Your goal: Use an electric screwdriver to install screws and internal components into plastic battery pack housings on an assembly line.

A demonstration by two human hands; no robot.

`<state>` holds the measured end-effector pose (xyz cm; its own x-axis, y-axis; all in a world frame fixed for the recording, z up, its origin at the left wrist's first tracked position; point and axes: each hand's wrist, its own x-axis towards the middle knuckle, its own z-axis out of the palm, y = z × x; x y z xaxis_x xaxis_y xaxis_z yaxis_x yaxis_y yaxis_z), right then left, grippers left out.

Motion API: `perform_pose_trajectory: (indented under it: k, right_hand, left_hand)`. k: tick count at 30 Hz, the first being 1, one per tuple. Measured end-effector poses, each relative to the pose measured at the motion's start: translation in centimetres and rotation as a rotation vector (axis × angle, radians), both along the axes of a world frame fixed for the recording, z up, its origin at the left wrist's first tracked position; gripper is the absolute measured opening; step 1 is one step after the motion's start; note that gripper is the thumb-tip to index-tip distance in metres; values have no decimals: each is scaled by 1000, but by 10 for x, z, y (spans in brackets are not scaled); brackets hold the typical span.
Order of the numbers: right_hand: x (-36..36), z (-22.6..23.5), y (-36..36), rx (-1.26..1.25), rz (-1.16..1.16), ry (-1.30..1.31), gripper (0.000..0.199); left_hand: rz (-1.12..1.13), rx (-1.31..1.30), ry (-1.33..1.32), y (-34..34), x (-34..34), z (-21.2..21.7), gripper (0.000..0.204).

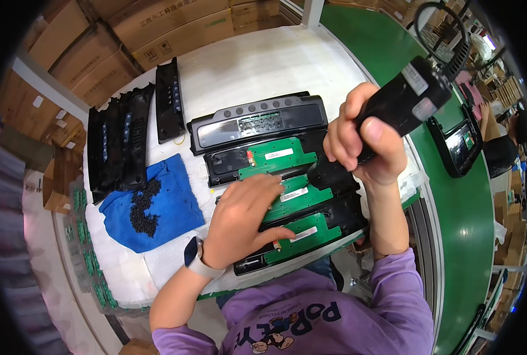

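Note:
My right hand (pixel 377 139) is wrapped round a black corded electric screwdriver (pixel 410 97), raised over the right end of a row of black plastic housings. Its tip is hard to make out against the dark plastic. My left hand (pixel 237 216) lies palm down across the housings, fingers stretched and thumb apart. Its fingertips are at the middle green circuit board (pixel 302 200), partly covering it. Another green board (pixel 275 155) sits in the housing behind, and a third green board (pixel 308 236) in the nearest one. A black panel with round buttons (pixel 257 121) stands beyond them.
Left of my hand, a blue cloth (pixel 177 195) bears a heap of small black screws (pixel 144 207). More black housings (pixel 118 139) lie at the table's far left. Cardboard boxes (pixel 174 35) are stacked behind. On the right runs a green surface (pixel 462 236) with a black device (pixel 456 145).

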<state>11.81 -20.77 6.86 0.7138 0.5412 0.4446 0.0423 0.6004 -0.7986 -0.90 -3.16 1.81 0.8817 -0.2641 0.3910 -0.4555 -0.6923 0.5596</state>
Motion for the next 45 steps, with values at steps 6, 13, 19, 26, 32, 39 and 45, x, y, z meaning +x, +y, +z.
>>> perform_pose_trajectory:
  k: [6,13,19,26,32,39,45]
  right_hand:
    - [-1,-5,0,-195,-87,-54,27]
    - [-1,-5,0,-228,-116,-54,28]
    - [-6,-5,1,-308,-84,-92,19]
    - [-10,-10,8,-295,-49,-24,19]
    - [-26,-10,3,-289,-104,-121,26]
    - [-10,-6,0,49,49,-107,34]
    - [-16,-10,7,23,39,-125,35]
  left_hand:
    - [-62,139,43,-3,0,-15,44]
    - [-60,130,44,-3,1,-17,38]
    - [-70,123,33,-4,2,-18,35]
    - [-61,73,20,1,0,-18,32]
    - [-59,186,-29,0,-4,-20,32]
    - [575,272,-227,63,-34,-7,8]
    - [1062,546,100,122,-70,-11,17]
